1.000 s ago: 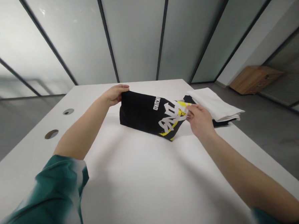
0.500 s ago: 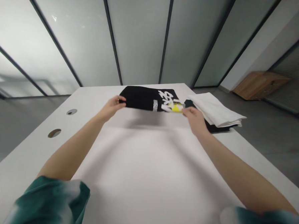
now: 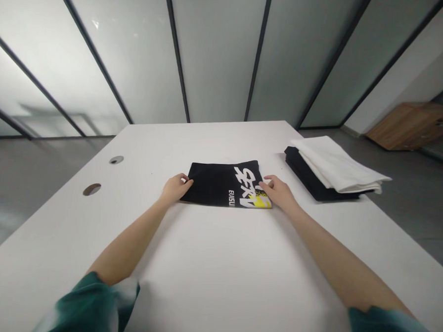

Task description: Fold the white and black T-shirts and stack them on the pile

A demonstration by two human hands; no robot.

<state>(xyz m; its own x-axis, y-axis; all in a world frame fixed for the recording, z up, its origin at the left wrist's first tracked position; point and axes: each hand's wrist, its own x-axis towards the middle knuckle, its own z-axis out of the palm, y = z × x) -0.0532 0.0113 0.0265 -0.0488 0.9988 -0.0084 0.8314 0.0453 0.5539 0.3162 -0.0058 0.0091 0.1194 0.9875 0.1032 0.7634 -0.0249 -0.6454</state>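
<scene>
Left hand (image 3: 176, 188): curled, fingers against the shirt's left edge, on the table; can't tell if pinching or just touching.
Right hand (image 3: 278, 193): fingers slightly spread, tips on the shirt's right edge near the lower corner; grip unclear, no clear pinch.
Folded black T-shirt (image 3: 213, 185): flat on table, 12 o'clock, between both hands, white and yellow print on right half.
White table (image 3: 215, 136): under everything.
Stack: white cloth (image 3: 336, 164) lying on folded black garment (image 3: 310, 180), 1 o'clock, well right of right hand.
Cable holes (image 3: 91, 189): two, in table, 10 o'clock.
Green sleeves (image 3: 91, 310): both forearms, cuffs pushed back.
Wooden cabinet (image 3: 412, 126): on floor, 2 o'clock.
</scene>
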